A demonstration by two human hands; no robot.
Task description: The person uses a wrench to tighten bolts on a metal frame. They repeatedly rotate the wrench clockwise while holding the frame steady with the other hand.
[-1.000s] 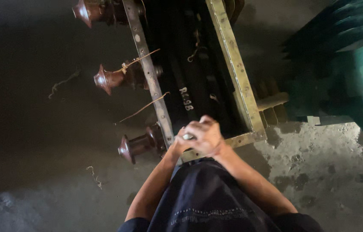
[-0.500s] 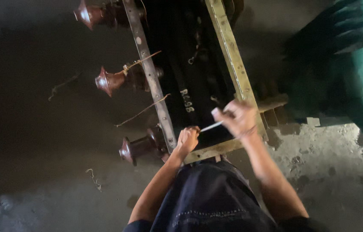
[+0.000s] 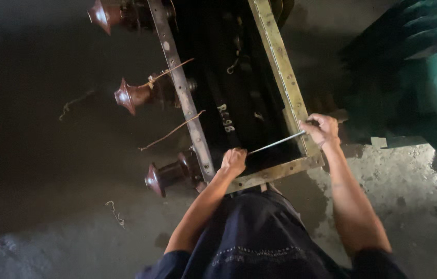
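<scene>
Thin metal rod (image 3: pixel 276 143) stretched over the near end of the open tank (image 3: pixel 280 67); left hand (image 3: pixel 233 161) shut on one end, right hand (image 3: pixel 322 129) on the other, hands apart; likely stiff, light, maybe oily; best gripped near both ends.

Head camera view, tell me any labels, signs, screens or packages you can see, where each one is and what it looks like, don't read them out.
Painted marking: a few pale hand-painted characters on the dark inside wall of the open metal tank, just above the left hand.
No packages, signs or screens show.
</scene>
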